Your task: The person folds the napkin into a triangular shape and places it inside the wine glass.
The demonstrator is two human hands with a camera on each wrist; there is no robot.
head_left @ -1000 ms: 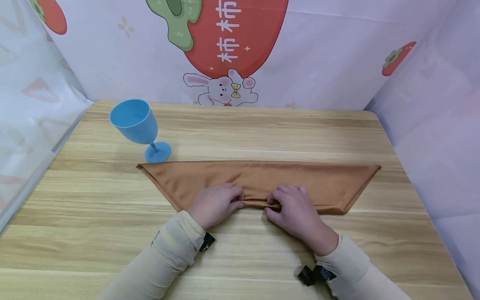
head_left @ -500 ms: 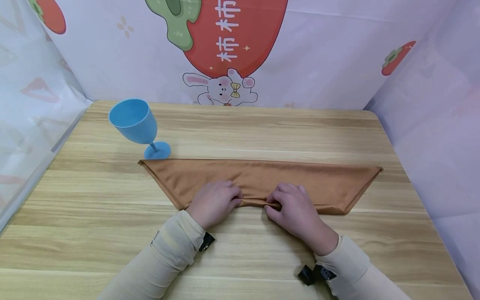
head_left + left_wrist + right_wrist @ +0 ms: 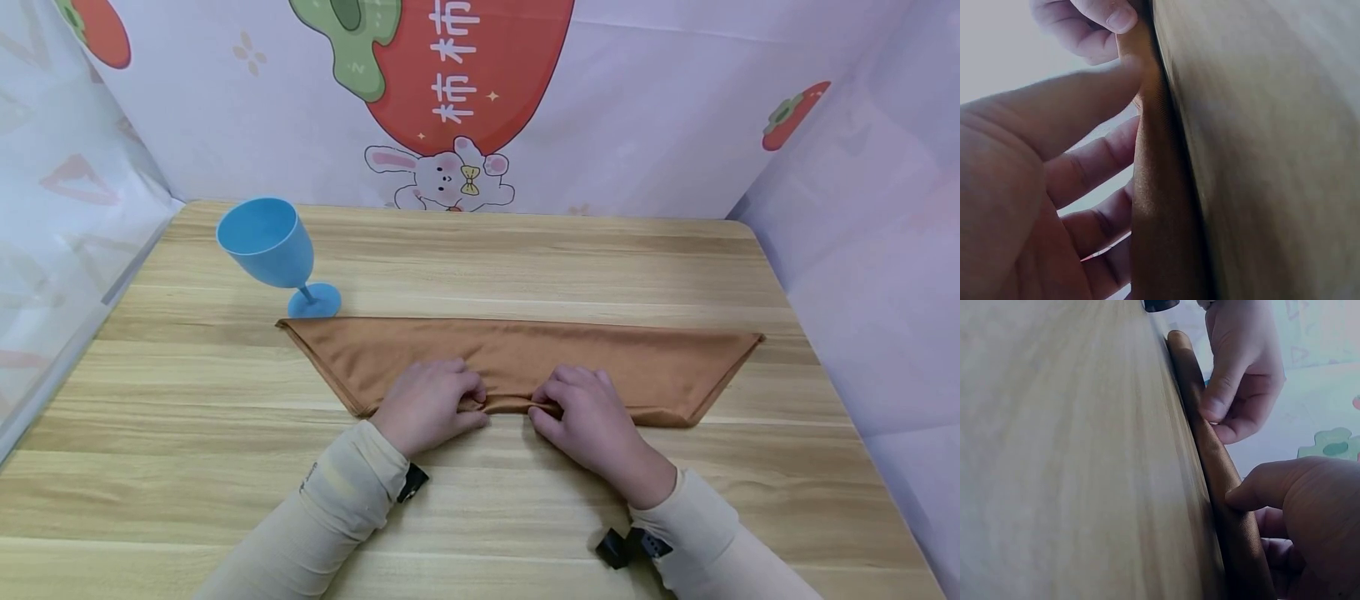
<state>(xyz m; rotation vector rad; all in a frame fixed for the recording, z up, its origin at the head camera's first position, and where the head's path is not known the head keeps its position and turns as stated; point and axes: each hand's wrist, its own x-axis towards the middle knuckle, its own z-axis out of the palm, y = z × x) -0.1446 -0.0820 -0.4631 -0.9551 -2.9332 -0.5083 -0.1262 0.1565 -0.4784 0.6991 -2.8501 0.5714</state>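
A brown satiny cloth [image 3: 645, 358], folded into a long trapezoid, lies across the table with its narrower edge toward me. My left hand [image 3: 431, 406] pinches that near edge left of its middle, thumb in front and curled fingers over the top. Just to the right, my right hand [image 3: 585, 417] pinches the same edge, with a short stretch of cloth showing between the two. In the right wrist view the edge appears as a narrow rounded roll [image 3: 1213, 456] under the thumbs. Some fingertips are hidden behind the cloth.
A blue goblet [image 3: 270, 250] stands at the back left, its foot close to the cloth's far left corner. The wooden table [image 3: 525, 267] is bounded by printed white curtains [image 3: 645, 125] at the back and sides. A small black device [image 3: 613, 548] sits by the right wrist.
The cloth's left part has shifted slightly away from me, its far corner now nearer the goblet's foot. My left thumb has moved a little along the edge; the right hand is nearly still.
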